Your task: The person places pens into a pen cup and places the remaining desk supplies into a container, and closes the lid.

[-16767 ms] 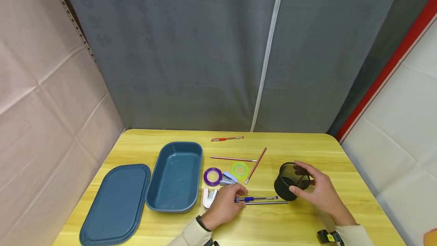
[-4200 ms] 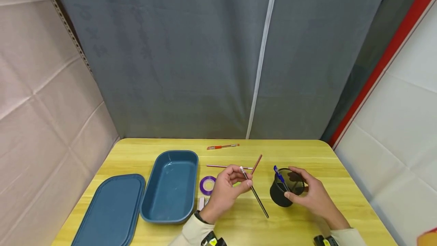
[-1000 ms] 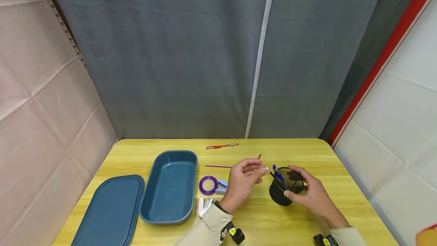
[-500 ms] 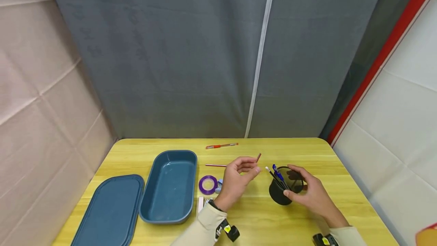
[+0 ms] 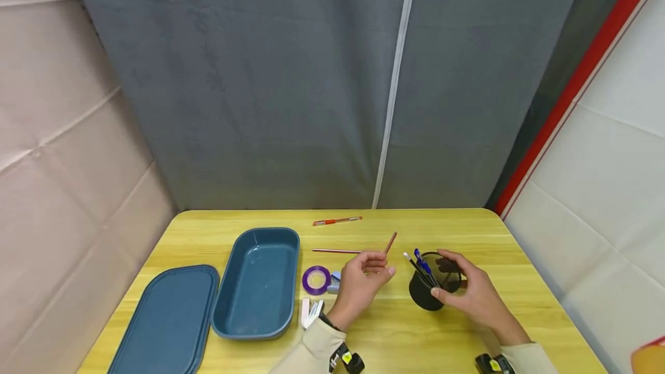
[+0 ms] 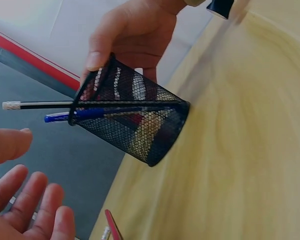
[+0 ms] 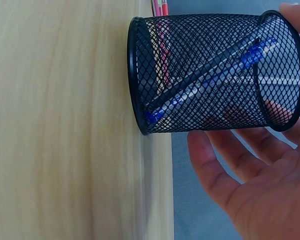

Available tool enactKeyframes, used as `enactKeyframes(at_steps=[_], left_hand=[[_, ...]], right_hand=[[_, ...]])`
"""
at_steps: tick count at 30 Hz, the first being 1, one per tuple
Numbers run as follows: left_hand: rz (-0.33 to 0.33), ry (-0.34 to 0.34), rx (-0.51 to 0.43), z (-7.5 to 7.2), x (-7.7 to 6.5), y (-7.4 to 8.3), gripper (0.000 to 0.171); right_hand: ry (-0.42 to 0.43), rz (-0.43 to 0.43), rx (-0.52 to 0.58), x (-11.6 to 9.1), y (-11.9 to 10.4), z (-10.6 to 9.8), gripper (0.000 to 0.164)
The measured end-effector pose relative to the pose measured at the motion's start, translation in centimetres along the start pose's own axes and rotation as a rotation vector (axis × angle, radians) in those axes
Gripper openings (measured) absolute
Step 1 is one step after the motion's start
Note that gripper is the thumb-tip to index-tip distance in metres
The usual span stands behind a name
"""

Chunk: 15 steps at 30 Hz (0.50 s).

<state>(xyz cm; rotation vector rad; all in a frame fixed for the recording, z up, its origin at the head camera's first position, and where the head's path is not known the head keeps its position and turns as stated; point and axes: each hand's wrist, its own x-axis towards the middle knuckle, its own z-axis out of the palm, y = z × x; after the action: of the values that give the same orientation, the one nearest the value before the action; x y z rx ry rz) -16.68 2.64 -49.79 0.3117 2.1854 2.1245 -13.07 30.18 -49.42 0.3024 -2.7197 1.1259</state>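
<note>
My right hand (image 5: 475,293) grips the rim and side of a black mesh pen cup (image 5: 425,298), fingers behind and thumb in front. A blue pen (image 6: 90,114) and a black pencil (image 6: 45,105) with a white eraser end lean in the cup. To the cup's left, my left hand (image 5: 358,284) hovers over the table with fingers loosely bent, holding nothing. In the left wrist view, its fingers (image 6: 27,197) are spread apart. Just beyond those fingertips lies a red pencil (image 5: 391,240), partly hidden by the hand; another red pencil (image 5: 332,251) lies crosswise behind it.
A red pen (image 5: 337,221) lies farther back. Left of the hand are a purple tape roll (image 5: 305,280), a partly hidden grey-blue object (image 5: 333,287) and a white stapler-like item (image 5: 305,307). A blue bin (image 5: 254,287) and its lid (image 5: 166,316) stand farther left.
Earlier the blue pen and black pencil lay on the table. My left hand carried the black pencil to the cup and let go, then drew back left. My right hand has stayed on the cup.
</note>
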Motion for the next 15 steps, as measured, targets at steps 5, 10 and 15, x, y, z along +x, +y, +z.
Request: enactKeyframes(at_steps=[5,10,15], left_hand=[[-0.041,-0.013,0.065,0.1,-0.1,-1.1,0.035],[-0.055,-0.020,0.141,0.2,-0.4,-1.7,0.043],[-0.054,-0.009,0.227,0.6,-0.7,-1.9,0.045]], right_hand=[[0.006,-0.004,-0.003,0.0,0.1,0.0,0.078],[0.006,-0.009,0.000,0.0,-0.1,0.0,0.078],[0.005,-0.006,0.006,0.0,-0.1,0.0,0.078]])
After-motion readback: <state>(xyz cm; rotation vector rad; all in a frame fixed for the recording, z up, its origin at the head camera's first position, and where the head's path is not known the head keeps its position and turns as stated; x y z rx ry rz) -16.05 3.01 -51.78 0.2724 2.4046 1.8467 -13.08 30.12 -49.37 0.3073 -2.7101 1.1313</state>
